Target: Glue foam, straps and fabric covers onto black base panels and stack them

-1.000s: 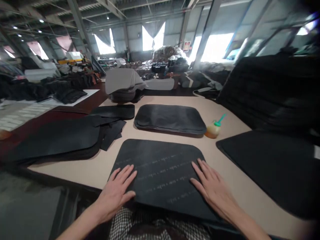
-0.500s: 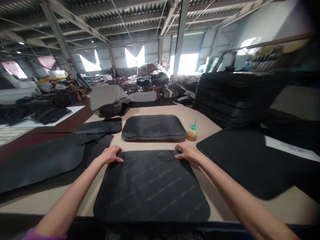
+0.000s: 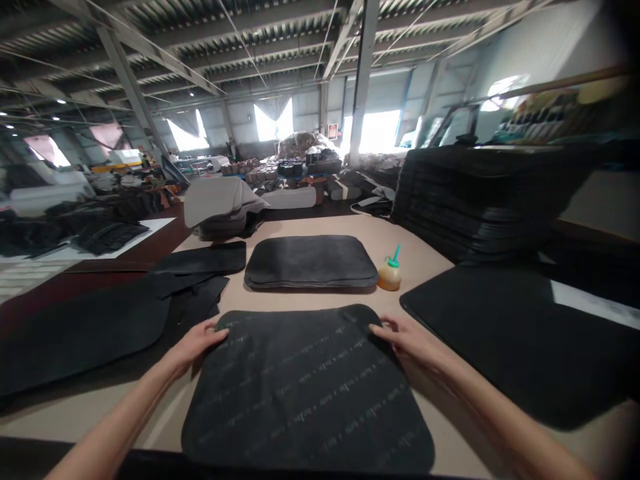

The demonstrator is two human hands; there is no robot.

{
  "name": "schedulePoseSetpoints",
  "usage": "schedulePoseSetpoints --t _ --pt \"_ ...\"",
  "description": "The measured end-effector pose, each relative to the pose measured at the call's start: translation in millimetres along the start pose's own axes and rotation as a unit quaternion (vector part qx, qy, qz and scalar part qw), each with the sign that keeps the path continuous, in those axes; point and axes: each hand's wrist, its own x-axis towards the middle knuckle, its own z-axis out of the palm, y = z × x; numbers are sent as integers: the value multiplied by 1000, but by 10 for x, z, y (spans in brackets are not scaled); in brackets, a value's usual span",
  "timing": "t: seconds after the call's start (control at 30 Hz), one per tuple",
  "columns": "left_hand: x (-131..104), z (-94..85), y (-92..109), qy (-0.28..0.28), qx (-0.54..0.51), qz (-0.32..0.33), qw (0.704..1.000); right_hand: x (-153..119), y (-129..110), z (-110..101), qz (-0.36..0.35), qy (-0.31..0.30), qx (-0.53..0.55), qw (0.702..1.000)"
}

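Note:
A black rounded-corner panel (image 3: 305,390) with faint diagonal rows of printed lettering lies in front of me at the table's near edge. My left hand (image 3: 201,337) pinches its left edge near the far corner, thumb on top and fingers mostly hidden beneath. At the far right corner my right hand (image 3: 400,335) grips the opposite edge the same way. Beyond the panel sits a stack of similar plain black panels (image 3: 311,259). Beside that stack stands a small squeeze bottle (image 3: 389,275) with a green spout and amber liquid.
Black sheets (image 3: 85,320) and smaller cut pieces lie on the left. To the right are a large black panel (image 3: 500,333) with a white paper strip (image 3: 595,303) and a tall black stack (image 3: 450,200). Grey pieces (image 3: 220,203) are piled at the back left of the beige tabletop (image 3: 320,225).
My hands have shifted from the panel's far edge to its sides and apart. The far corners, earlier under my hands, now show rounded, and the far edge looks slightly raised.

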Motion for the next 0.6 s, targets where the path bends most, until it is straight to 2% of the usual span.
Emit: schedulePoseSetpoints --t 0.07,0.13,0.2,0.27,0.33,0.43,0.53,0.6 --pt "-324 84 -122 -17 -159 -61 985 -310 40 97 63 -29 154 986" --pt "-585 196 -187 -41 -278 -114 953 -557 36 204 73 -59 265 960" --pt "-743 300 -175 -47 -326 -130 935 -712 13 284 82 -52 301 949" --pt "-791 354 -85 -29 -331 -116 936 -776 -1 306 105 -5 278 955" --pt "-749 332 71 -7 -315 -87 945 -764 -4 256 107 44 247 962" --pt "-563 179 390 -4 -291 -32 956 -620 -35 52 43 49 231 971" --pt "-245 13 773 -9 -275 45 960 -283 -137 -271 -21 61 215 975" --pt "44 -49 1049 6 -243 103 965 77 -235 -523 -76 115 122 983"
